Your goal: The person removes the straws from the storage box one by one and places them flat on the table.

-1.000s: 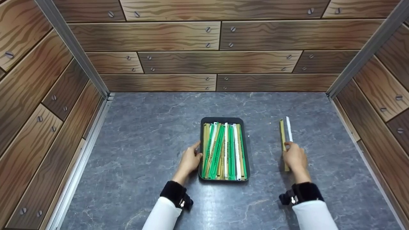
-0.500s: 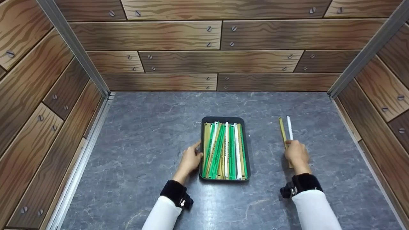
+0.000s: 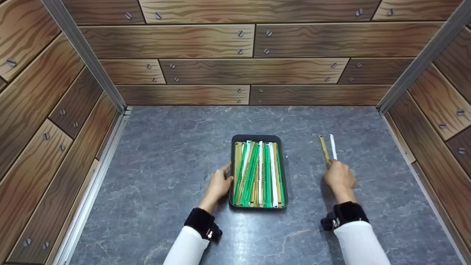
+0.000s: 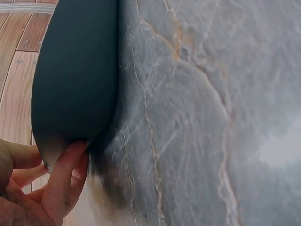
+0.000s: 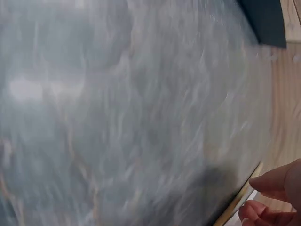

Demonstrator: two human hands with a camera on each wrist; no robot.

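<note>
Although thin, a long gold packet (image 3: 323,147)

A plain white left sleeve (image 3: 186,247) and a matching right sleeve (image 3: 360,243); a wide black left band (image 3: 199,221) and right band (image 3: 352,212) round the wrists; a lumpy black left block (image 3: 216,234) and right block (image 3: 327,223) jutting inward from the bands, a shiny spot beside each; left hand (image 3: 218,183) and right hand (image 3: 339,177) bare.

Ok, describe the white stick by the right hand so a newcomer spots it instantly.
On the grey tabletop, find the black tray, then the right hand to its right. Of two slim sticks showing beyond that hand, the white stick is the rightmost. Its colour separates it from the gold stick, its place outside the tray from the white sticks inside.
</note>
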